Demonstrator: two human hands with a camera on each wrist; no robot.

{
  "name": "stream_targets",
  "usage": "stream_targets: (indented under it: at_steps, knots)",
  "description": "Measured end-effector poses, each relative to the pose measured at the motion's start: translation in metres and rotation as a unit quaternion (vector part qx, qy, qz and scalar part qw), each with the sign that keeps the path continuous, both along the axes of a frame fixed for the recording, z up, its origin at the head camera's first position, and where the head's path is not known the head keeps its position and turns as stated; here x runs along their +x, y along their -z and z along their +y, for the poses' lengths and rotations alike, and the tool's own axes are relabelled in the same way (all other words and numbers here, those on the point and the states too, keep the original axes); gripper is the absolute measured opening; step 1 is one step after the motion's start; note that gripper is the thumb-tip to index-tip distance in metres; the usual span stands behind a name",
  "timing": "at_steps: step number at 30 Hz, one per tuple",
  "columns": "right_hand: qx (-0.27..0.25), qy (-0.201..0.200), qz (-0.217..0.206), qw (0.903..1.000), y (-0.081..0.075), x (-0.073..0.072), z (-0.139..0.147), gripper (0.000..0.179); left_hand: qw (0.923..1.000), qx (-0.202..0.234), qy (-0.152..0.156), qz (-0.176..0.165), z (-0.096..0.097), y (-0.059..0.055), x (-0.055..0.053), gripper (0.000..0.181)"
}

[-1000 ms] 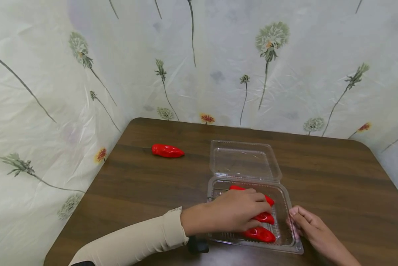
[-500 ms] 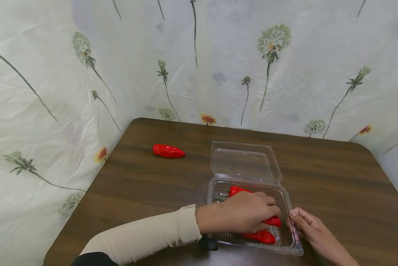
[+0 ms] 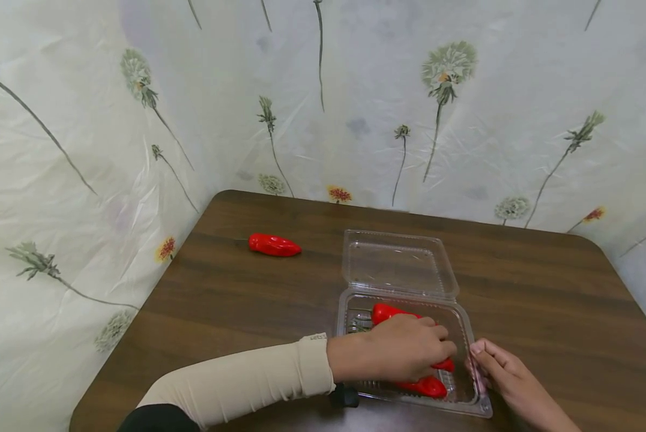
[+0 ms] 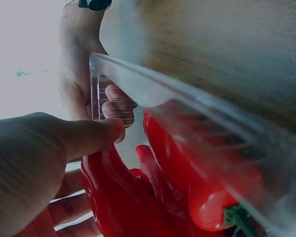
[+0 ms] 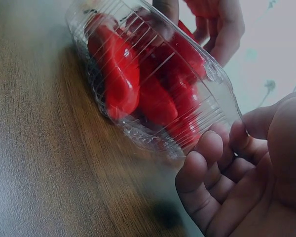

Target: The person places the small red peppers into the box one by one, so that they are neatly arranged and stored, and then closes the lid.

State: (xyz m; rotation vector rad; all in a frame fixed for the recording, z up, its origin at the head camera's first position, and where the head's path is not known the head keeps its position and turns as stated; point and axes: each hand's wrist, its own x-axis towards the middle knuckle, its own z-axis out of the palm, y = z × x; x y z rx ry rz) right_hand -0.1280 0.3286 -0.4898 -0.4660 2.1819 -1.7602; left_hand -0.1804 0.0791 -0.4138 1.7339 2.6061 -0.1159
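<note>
A clear plastic clamshell container (image 3: 467,327) sits on the table near me with its lid (image 3: 398,264) folded back. Inside lie several shiny red peppers, one at the far side (image 3: 390,312) and one at the near side (image 3: 430,387). My left hand (image 3: 409,348) reaches into the container. In the left wrist view its thumb presses a red pepper (image 4: 113,192) against the fingers behind it. My right hand (image 3: 509,375) pinches the container's right rim between thumb and fingers. Part of the held pepper is hidden under the left hand in the head view.
One more red pepper (image 3: 274,245) lies on the brown wooden table (image 3: 236,306), to the far left of the container. A flower-printed sheet (image 3: 355,108) hangs behind the table and along its left side.
My left hand has shifted to the right within the container, uncovering more of the pepper stems at its left. The right hand keeps its hold on the rim.
</note>
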Motion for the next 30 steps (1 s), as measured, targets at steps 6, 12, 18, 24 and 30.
stream_targets:
  at_steps: [6,12,18,24,30]
  knots:
    - [0.007,0.008,-0.009,0.9999,0.000,0.001,-0.001,0.028,0.9998,-0.016,0.002,0.011,0.002,0.003,0.001,0.025]
    - [-0.005,0.002,0.002,1.0000,0.001,0.001,-0.001,0.027,0.9997,-0.025,0.002,0.003,0.002,0.003,0.002,0.033]
    - [-0.014,-0.004,0.000,0.9999,0.002,0.000,-0.001,0.027,0.9998,-0.016,0.002,-0.012,-0.002,0.003,0.001,0.037]
    - [-0.017,-0.002,-0.004,0.9998,0.001,0.000,-0.001,0.026,0.9999,-0.004,0.000,-0.014,-0.008,0.002,-0.001,0.038]
    - [-0.008,0.005,-0.011,0.9999,0.000,0.001,-0.001,0.026,0.9998,0.016,-0.003,-0.015,-0.013,0.000,-0.003,0.036]
